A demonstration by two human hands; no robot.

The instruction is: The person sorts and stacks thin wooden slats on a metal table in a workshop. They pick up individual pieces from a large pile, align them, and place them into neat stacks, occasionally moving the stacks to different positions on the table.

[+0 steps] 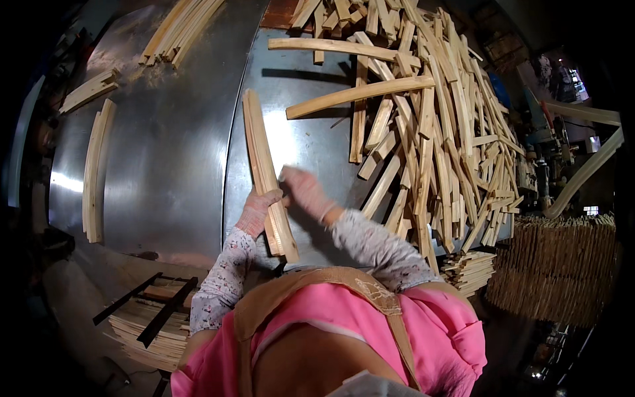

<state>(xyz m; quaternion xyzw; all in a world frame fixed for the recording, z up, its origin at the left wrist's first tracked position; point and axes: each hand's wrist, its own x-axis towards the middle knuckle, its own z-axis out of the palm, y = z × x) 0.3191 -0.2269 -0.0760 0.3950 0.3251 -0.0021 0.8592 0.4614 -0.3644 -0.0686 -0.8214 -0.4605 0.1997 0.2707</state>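
Over the metal table, my left hand [258,210] is wrapped round a small bundle of pale wooden strips [260,149]. The bundle points away from me, its near end close to my apron. Just right of it is my right hand [307,192], its fingers curled together and slightly blurred. Whether anything is inside those fingers is hidden. Both hands wear thin, pale pinkish gloves. Beyond my right hand, one curved wooden strip [357,97] sticks out leftward from a big loose heap of wooden strips [423,132].
On the left metal tabletop [172,132] lie a few strips [97,172], a short bundle [90,90] and a larger bundle [182,30]. A seam divides the tabletop. Stacked strips [149,331] sit in a black frame at lower left. Tall wood stacks [555,271] stand at right.
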